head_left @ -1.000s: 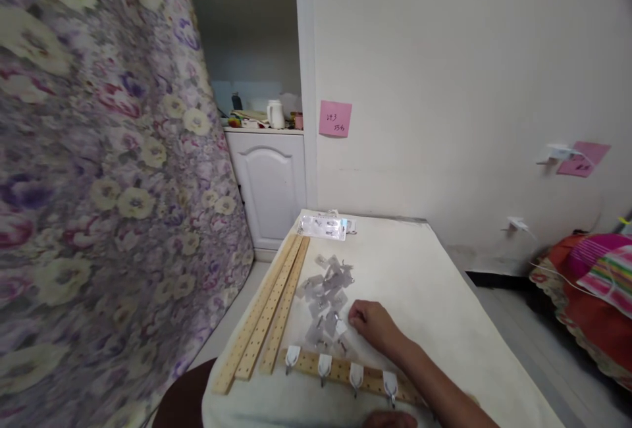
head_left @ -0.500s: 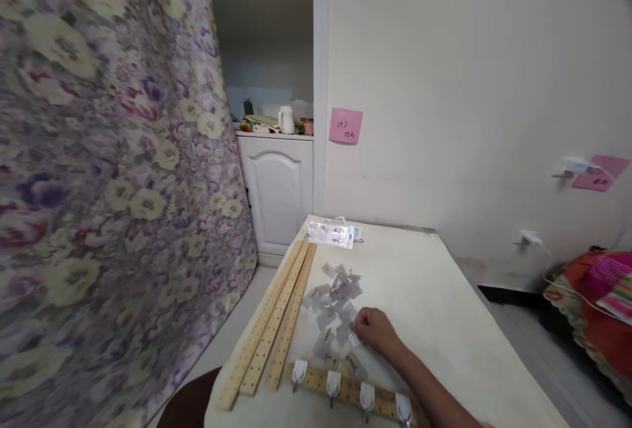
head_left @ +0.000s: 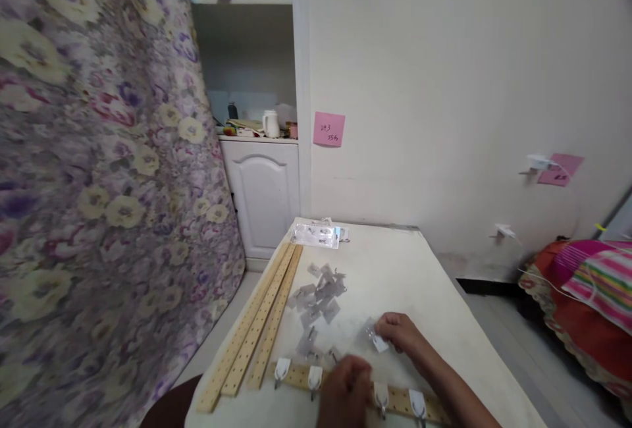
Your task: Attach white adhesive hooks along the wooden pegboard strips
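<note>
Lying crosswise, the wooden strip (head_left: 399, 400) points its white hooks (head_left: 381, 394) nearward.

Reads as a room in a home, can't tell which one: big floral curtain (head_left: 99, 184) down the left, white cupboard (head_left: 264, 197) with a panelled door, white jug (head_left: 271, 124) and dark bottle (head_left: 232, 110) on the shelf above it. Right side has plugs (head_left: 539, 162) with white cables at a plain pale wall (head_left: 419, 85), plus a red cover (head_left: 600, 332) with a frilled edge and a striped cloth (head_left: 602, 280) on it. Small pale counter (head_left: 395, 270) up near the wall, grey floor (head_left: 513, 329), pink handwritten note (head_left: 329, 129) stuck up beside the cupboard.
</note>
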Demonstrator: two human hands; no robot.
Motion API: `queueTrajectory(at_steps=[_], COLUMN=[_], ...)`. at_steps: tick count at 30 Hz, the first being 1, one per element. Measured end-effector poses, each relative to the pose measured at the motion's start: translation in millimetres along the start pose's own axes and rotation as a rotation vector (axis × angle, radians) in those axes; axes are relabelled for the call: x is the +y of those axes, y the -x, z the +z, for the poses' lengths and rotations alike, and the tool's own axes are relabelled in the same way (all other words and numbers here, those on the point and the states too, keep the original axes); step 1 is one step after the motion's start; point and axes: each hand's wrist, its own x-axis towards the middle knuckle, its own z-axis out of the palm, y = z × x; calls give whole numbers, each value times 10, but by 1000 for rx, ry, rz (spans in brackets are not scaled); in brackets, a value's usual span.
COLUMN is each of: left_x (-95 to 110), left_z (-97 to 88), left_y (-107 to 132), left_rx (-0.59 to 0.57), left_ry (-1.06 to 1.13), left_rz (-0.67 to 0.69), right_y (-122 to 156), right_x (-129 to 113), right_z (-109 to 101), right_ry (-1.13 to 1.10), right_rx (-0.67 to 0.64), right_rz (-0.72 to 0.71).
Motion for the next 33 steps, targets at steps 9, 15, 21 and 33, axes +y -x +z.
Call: queueTrajectory(at_steps=[9,15,21,33], left_x=[236,263,311,240], left_z=[-154,-108,-178,63], left_y=[-391,-406,-501,-377], left_rx=[164,136,238,-53], left_ry=[-528,-581,-626,-231], left_rz=[342,385,408,239], right_y=[179,175,187,422], right_x=[-39,119,179,98], right_z=[36,12,-67,-160], right_ry=[-33,-12,-123,-375], right_rx=[-59,-34,4,-98], right_rz=[-132,-166,-143,-99])
